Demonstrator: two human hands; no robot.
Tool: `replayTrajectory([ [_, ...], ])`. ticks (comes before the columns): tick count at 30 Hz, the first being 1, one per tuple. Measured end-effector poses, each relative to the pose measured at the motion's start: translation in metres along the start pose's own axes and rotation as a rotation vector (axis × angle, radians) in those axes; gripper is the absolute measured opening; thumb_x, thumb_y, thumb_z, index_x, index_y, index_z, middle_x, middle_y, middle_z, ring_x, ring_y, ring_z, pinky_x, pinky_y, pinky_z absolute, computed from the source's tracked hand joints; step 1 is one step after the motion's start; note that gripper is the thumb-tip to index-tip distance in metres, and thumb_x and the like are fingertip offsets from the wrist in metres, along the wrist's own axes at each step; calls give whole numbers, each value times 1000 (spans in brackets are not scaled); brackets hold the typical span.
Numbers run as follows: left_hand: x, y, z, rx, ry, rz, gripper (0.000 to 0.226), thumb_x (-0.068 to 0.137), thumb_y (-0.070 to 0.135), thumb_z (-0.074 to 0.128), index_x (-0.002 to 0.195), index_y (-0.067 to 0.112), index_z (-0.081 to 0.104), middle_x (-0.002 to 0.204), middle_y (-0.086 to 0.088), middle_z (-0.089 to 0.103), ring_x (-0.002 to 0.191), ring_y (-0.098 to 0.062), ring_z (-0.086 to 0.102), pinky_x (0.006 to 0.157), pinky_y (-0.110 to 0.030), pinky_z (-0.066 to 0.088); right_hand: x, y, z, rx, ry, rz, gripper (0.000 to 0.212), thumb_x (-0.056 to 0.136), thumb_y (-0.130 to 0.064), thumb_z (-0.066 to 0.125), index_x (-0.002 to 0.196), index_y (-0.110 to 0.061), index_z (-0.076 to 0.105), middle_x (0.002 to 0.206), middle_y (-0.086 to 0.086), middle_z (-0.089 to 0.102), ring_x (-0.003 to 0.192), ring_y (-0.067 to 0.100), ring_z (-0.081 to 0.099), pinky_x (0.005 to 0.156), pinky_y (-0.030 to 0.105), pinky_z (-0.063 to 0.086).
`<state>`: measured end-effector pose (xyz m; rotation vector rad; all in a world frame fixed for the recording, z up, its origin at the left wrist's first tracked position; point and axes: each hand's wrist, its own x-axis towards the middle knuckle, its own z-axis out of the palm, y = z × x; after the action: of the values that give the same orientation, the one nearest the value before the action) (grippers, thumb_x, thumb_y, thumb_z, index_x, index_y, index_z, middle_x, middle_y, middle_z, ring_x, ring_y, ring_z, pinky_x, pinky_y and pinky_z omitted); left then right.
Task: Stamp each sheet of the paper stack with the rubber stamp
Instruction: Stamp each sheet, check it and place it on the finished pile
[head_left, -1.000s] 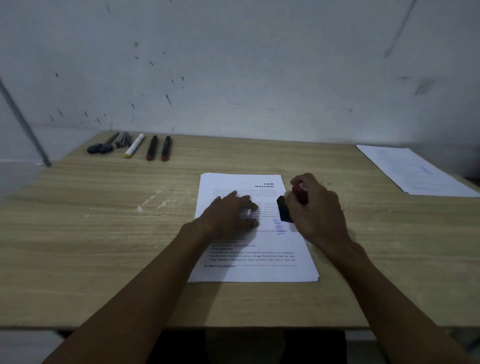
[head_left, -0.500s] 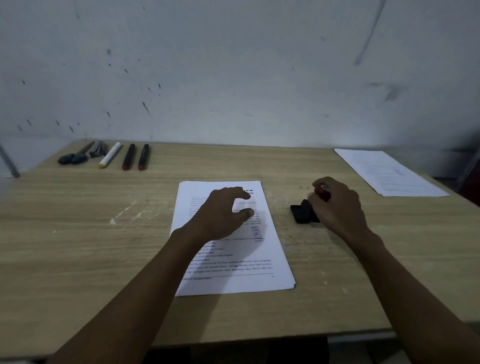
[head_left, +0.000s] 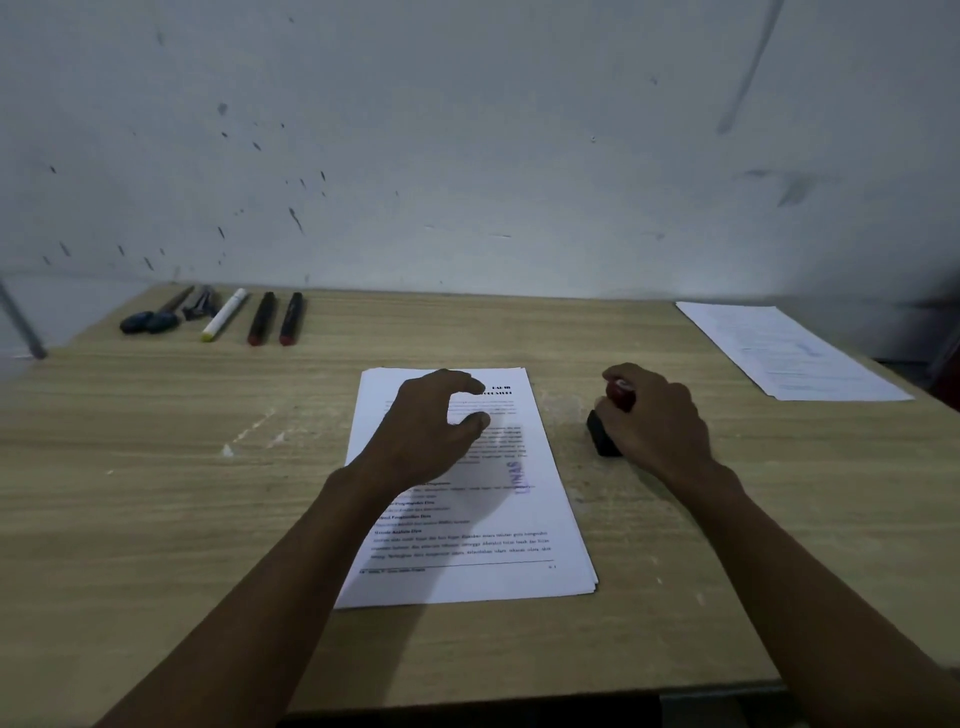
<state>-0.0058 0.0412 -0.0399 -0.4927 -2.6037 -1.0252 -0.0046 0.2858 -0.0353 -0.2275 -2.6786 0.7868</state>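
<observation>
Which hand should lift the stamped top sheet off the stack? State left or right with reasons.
Left. The left hand hovers over the paper stack, holding nothing; the right hand grips the rubber stamp beside it.

Most of the rubber stamp (head_left: 608, 431) hidden under the right hand (head_left: 655, 421), upper middle of the paper stack (head_left: 470, 488) covered by the left hand (head_left: 427, 431), printed text blurred beyond reading, desk (head_left: 156, 493) cut off at left, both forearms cut by bottom edge
</observation>
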Motion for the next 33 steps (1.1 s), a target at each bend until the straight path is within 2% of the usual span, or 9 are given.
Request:
replayTrajectory([
  [11,-6,-12,1,-17,8,-23,33,86,23,70,118,15,65,126,3,63,121,-12,53,96,-12,27,-1,5,4,46,-40,19,53,87,-30,62,138,-37,46,128,9,61,118,32,53,94,42,47],
  [15,-8,-14,-2,-61,55,-50,31,85,20,70,115,14,66,120,1,65,113,-14,57,97,-26,40,-9,2,0,52,-10,68,71,85,-39,68,145,-31,32,119,12,62,115,35,54,90,42,45],
  [17,-11,-17,-3,-47,107,-80,29,84,21,71,113,15,67,116,1,66,106,-14,59,92,-33,46,-18,-4,-3,15,99,64,70,82,-43,71,139,-24,34,104,9,64,104,34,59,83,41,48],
  [20,-16,-26,-7,-5,193,-165,28,84,22,70,111,15,67,114,1,67,98,-15,63,83,-28,46,-39,-15,-3,70,239,28,43,82,-36,71,108,-18,42,78,-3,56,78,28,57,67,35,42],
  [23,-25,-32,-11,86,239,-330,34,84,23,66,115,9,64,120,-10,63,106,-26,59,89,-35,47,-58,-24,7,60,114,28,21,81,-33,70,84,-19,54,71,-9,58,69,19,58,61,30,41],
  [26,-36,-30,-15,322,126,-542,43,88,36,60,117,4,57,124,-18,51,117,-36,47,93,-43,41,-74,-27,21,-47,-78,21,31,82,-52,68,84,-22,60,82,-7,62,76,15,61,64,29,45],
  [29,-44,-27,-17,427,-3,-616,51,88,50,56,116,7,55,127,-15,42,121,-36,39,97,-44,36,-82,-31,33,-165,-102,-10,49,78,-67,63,80,-18,57,82,-4,57,77,16,59,57,28,37],
  [31,-47,-26,-17,410,-24,-613,52,88,52,56,115,8,54,128,-14,40,122,-36,38,98,-44,35,-85,-35,36,-143,-82,-6,49,75,-65,67,75,-18,54,78,-5,54,75,17,58,53,27,32],
  [33,-48,-26,-19,379,-9,-626,52,86,50,59,117,8,54,129,-14,40,123,-35,39,98,-44,36,-86,-38,36,-51,-85,48,44,73,-57,75,80,-18,56,81,-7,57,77,17,59,57,28,39],
])
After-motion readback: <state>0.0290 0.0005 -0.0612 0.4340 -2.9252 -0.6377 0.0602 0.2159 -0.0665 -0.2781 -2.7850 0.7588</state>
